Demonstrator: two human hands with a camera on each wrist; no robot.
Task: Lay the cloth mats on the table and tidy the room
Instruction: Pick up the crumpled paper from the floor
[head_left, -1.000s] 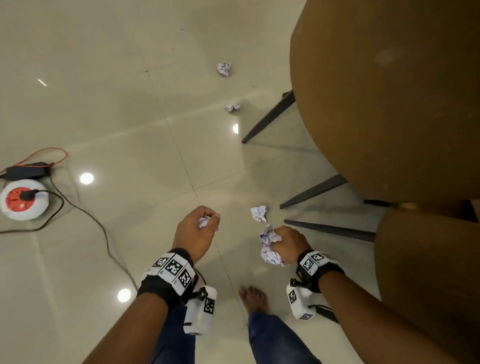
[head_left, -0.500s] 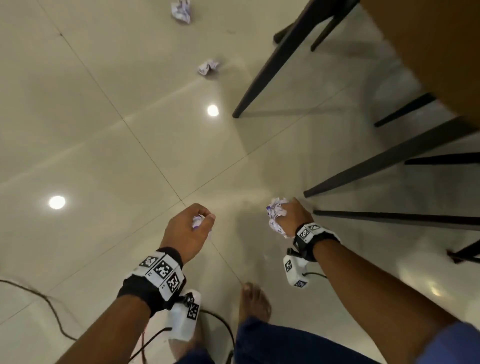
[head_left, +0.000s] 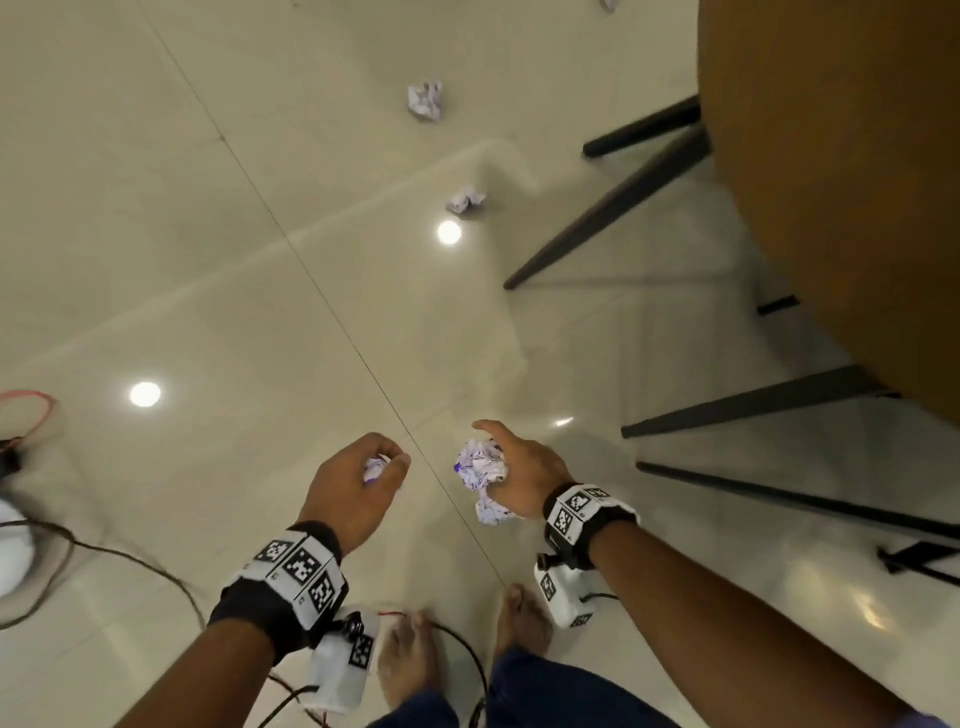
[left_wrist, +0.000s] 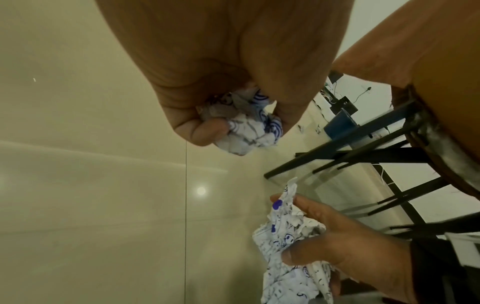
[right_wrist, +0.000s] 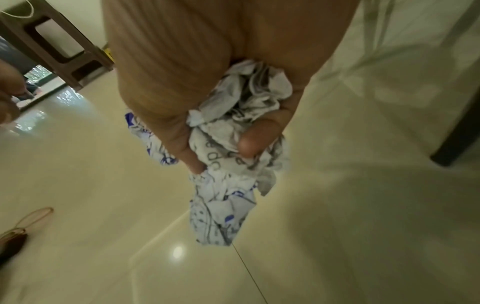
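Observation:
My left hand (head_left: 363, 478) curls round one small crumpled paper ball (head_left: 375, 467), white with blue print, seen close in the left wrist view (left_wrist: 249, 129). My right hand (head_left: 519, 467) grips a larger bunch of crumpled papers (head_left: 480, 478) that hangs below the fingers (right_wrist: 221, 164). Both hands hover above the tiled floor, close together. Two more crumpled paper balls lie on the floor ahead, one far (head_left: 426, 101) and one nearer (head_left: 465, 200). The brown round table (head_left: 841, 182) fills the upper right. No cloth mats are in view.
Black table and chair legs (head_left: 608, 218) slant across the floor on the right. Cables (head_left: 104, 556) and a white extension reel (head_left: 13, 551) lie at the left edge. My bare feet (head_left: 522, 618) stand just below the hands. A brown stool (right_wrist: 52, 45) stands in the right wrist view.
My right hand has lifted off the floor with a bigger bunch of paper; the ball that lay beside it is gone. I have risen and the view has swung forward.

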